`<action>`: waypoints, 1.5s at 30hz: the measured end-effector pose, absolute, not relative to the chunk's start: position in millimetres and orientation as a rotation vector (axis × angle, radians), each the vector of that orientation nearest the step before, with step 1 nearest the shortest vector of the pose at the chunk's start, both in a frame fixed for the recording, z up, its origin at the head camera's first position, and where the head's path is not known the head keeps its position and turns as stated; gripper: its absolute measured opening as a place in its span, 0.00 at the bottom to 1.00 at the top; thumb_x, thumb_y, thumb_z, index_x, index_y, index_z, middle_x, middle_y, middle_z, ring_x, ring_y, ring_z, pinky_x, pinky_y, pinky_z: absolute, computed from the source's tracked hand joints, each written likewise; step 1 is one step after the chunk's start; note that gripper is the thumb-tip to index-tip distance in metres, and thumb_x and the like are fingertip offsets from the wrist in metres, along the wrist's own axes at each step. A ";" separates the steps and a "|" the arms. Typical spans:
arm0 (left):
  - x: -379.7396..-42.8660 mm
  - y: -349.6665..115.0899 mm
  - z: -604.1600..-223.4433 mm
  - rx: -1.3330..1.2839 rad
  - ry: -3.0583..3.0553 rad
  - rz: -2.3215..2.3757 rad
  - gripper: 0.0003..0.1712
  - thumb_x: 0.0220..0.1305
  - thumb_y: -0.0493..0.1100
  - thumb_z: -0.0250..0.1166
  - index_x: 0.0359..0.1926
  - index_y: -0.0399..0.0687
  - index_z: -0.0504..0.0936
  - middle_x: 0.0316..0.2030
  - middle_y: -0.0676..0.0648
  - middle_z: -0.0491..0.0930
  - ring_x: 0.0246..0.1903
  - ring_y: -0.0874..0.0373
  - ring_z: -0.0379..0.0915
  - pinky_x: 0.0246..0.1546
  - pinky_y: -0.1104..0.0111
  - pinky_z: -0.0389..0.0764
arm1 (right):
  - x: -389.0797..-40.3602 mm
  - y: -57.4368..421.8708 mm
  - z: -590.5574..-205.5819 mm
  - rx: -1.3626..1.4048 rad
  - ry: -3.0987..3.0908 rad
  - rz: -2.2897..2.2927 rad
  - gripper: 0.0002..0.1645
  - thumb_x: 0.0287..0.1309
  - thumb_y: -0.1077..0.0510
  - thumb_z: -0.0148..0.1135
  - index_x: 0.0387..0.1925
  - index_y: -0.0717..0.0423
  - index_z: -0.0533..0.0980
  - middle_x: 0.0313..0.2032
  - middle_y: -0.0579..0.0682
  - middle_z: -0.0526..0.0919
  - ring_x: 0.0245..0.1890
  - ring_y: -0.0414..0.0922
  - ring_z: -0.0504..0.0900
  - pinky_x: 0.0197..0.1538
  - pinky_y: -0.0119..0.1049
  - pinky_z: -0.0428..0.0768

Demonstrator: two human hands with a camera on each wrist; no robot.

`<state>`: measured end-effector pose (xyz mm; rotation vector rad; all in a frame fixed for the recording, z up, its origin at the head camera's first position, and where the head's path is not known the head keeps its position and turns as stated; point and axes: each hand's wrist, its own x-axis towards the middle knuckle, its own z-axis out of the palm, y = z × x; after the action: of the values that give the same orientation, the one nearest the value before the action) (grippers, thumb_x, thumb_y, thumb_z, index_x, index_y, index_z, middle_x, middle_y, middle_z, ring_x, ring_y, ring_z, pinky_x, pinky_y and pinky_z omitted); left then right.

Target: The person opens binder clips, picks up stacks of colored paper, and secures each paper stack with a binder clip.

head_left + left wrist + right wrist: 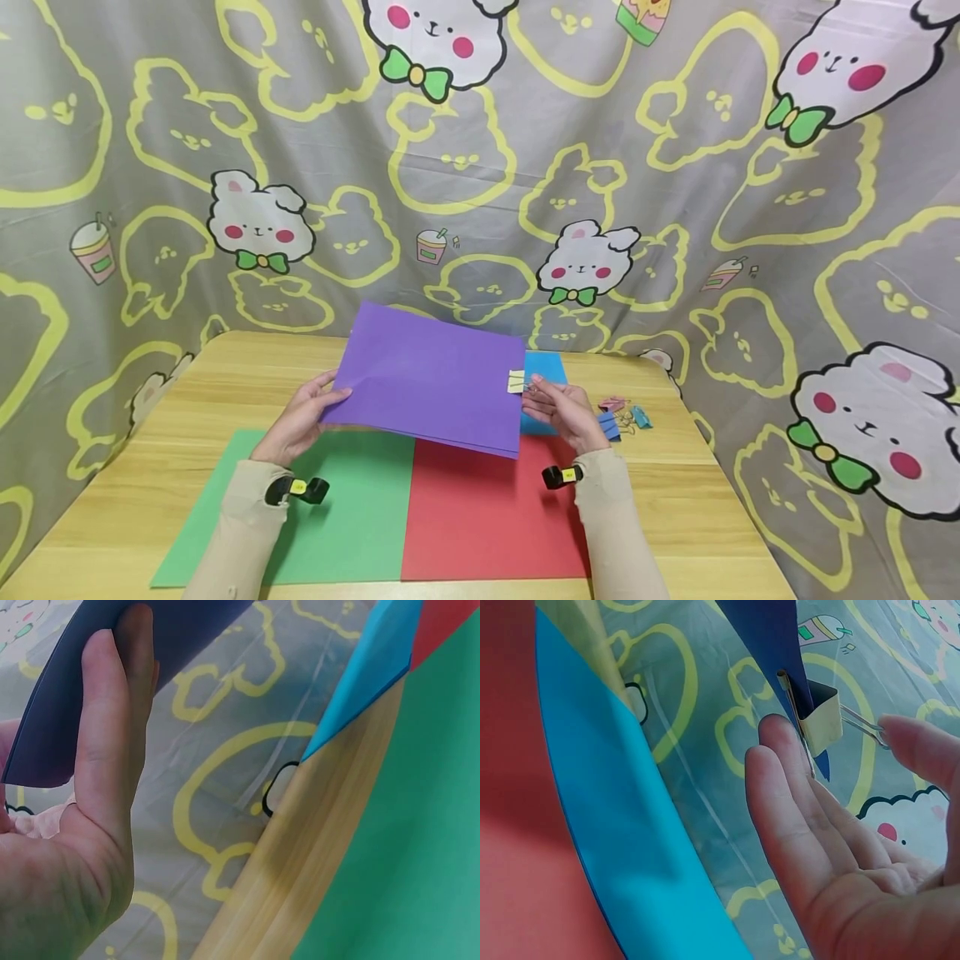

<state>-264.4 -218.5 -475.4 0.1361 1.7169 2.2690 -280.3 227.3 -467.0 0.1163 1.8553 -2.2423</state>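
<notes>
A purple stack of paper sheets (431, 379) is held up tilted over the table. At its left edge my left hand (300, 412) grips it, thumb on top and fingers underneath; in the left wrist view those fingers (105, 735) lie straight along the dark underside. A pale yellow binder clip (821, 720) sits on the stack's right edge. My right hand (558, 408) holds the clip between thumb and fingers: the thumb tip touches one wire handle (866, 727), and the fingertips (765, 761) are at the other handle, which lies along the sheet.
Green paper (330, 508) and red paper (495, 517) lie side by side on the wooden table (697, 517). Behind them is blue paper (551, 367), partly covered. Several pink and blue binder clips (618, 417) lie at the right. A patterned curtain (480, 167) hangs behind.
</notes>
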 end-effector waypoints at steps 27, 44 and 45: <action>-262.5 -219.2 -472.0 0.183 1.708 2.247 0.41 0.80 0.37 0.54 0.80 0.30 0.41 0.41 0.57 0.89 0.39 0.64 0.88 0.42 0.72 0.89 | -276.0 227.6 -462.2 0.107 1.863 -2.229 0.27 0.74 0.49 0.61 0.60 0.68 0.77 0.39 0.47 0.91 0.41 0.41 0.91 0.54 0.40 0.88; -263.1 -218.1 -472.0 0.197 1.704 2.240 0.40 0.79 0.36 0.53 0.80 0.29 0.41 0.41 0.57 0.89 0.38 0.64 0.88 0.42 0.73 0.89 | -278.7 227.2 -463.0 0.128 1.815 -2.271 0.17 0.74 0.49 0.61 0.48 0.58 0.83 0.36 0.47 0.91 0.40 0.42 0.91 0.55 0.41 0.88; -263.4 -217.9 -472.0 0.199 1.707 2.238 0.40 0.79 0.36 0.53 0.80 0.29 0.41 0.41 0.57 0.89 0.38 0.64 0.88 0.42 0.73 0.88 | -278.9 227.3 -463.3 0.134 1.810 -2.279 0.17 0.74 0.49 0.62 0.48 0.58 0.84 0.36 0.47 0.92 0.39 0.42 0.91 0.55 0.41 0.88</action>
<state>-263.4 -217.9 -472.0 0.1987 1.7066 2.2376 -278.9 227.3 -463.3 0.1338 1.8097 -2.2792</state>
